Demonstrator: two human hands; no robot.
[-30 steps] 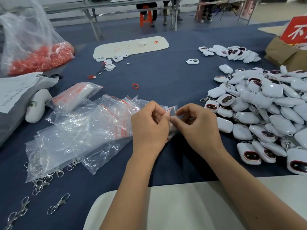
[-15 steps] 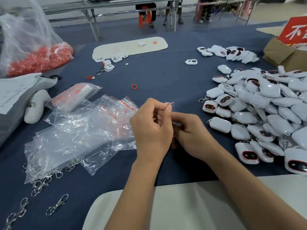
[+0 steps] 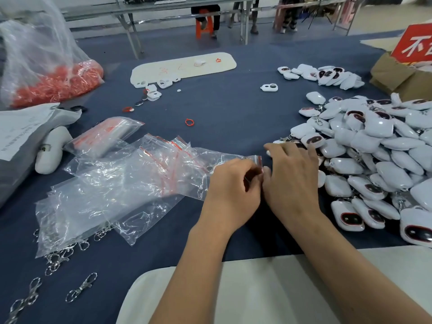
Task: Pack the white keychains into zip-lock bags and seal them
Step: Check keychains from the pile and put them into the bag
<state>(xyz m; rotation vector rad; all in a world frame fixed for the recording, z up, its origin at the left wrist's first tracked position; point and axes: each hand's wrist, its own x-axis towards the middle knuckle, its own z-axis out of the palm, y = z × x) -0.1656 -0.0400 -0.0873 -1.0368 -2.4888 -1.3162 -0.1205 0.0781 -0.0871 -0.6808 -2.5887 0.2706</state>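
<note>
Pinching the red-striped mouth of a zip-lock bag (image 3: 238, 160), left hand (image 3: 233, 190) has fingers curled in, thumb and forefinger closed on the bag edge just above the blue table cloth (image 3: 233, 108). Right hand (image 3: 292, 176) sits touching it on the right, fingers straight and slightly fanned, tips reaching onto the near edge of the white keychains pile (image 3: 374, 148); can't tell if a keychain is under the palm. Versus half a second ago: both hands were raised and bunched together with the right tucked behind the left, now they're down at the cloth and the right has opened flat toward the pile. Left to right around them: clear sack of red rings (image 3: 53, 85) far left, grey mailer bag (image 3: 23, 136), loose empty bags (image 3: 117, 183) spread beside the left hand with metal clasps (image 3: 81, 287) partly under and below them, cream board (image 3: 184, 65) with white parts at back centre, cardboard box (image 3: 397, 78) far right. Forearms cover part of the white sheet (image 3: 257, 288) at the near edge.
</note>
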